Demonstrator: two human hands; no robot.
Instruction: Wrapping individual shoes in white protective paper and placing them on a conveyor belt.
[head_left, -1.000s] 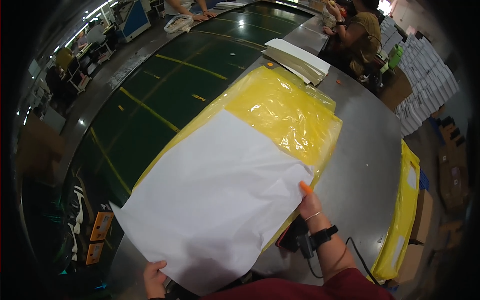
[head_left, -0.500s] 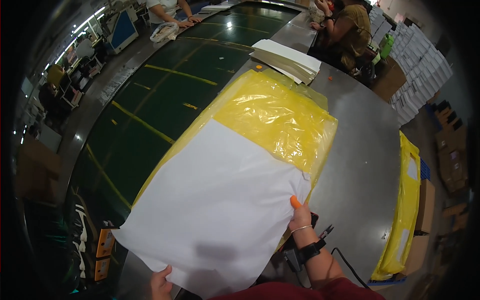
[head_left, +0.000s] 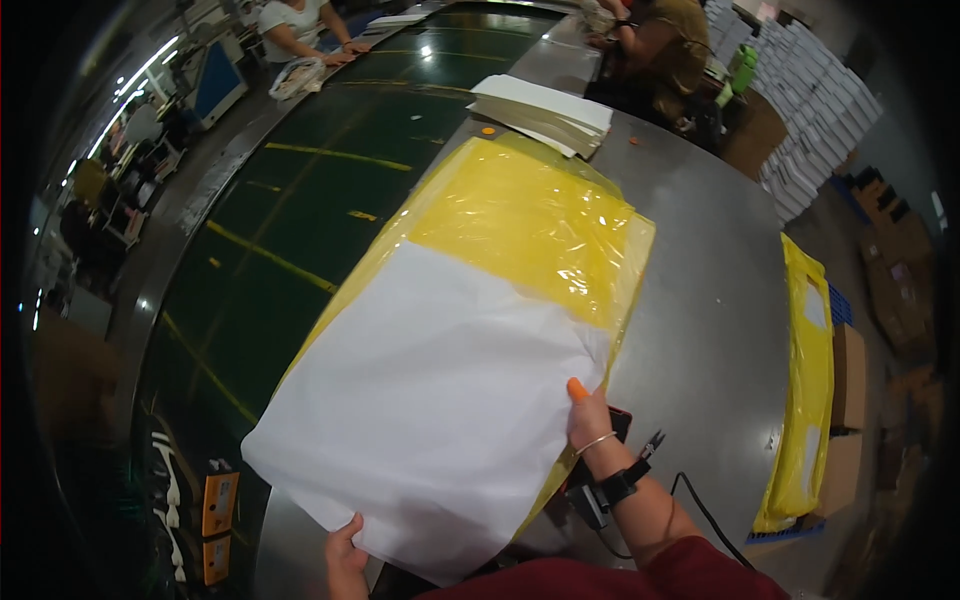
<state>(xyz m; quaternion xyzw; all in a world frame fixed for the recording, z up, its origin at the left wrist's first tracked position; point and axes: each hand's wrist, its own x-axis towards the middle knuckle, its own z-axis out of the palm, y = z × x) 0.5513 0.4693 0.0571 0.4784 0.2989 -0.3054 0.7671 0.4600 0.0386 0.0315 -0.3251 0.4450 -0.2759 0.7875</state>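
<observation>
On steel bench (head_left: 700,290): right hand (head_left: 592,422) fingers flat on white sheet (head_left: 440,390), left hand (head_left: 345,555) pinching near edge. Risk imo: sheet creases/slides off slick yellow bag (head_left: 530,215) w/ uneven push.

One head cam, fisheye, looks down & fwd from close over the metal table (head_left: 700,260); edges bend at rim.

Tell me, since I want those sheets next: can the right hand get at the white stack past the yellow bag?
Probably not without leaning: the right hand rests on the white paper, with the yellow bag lying between it and the stack.
</observation>
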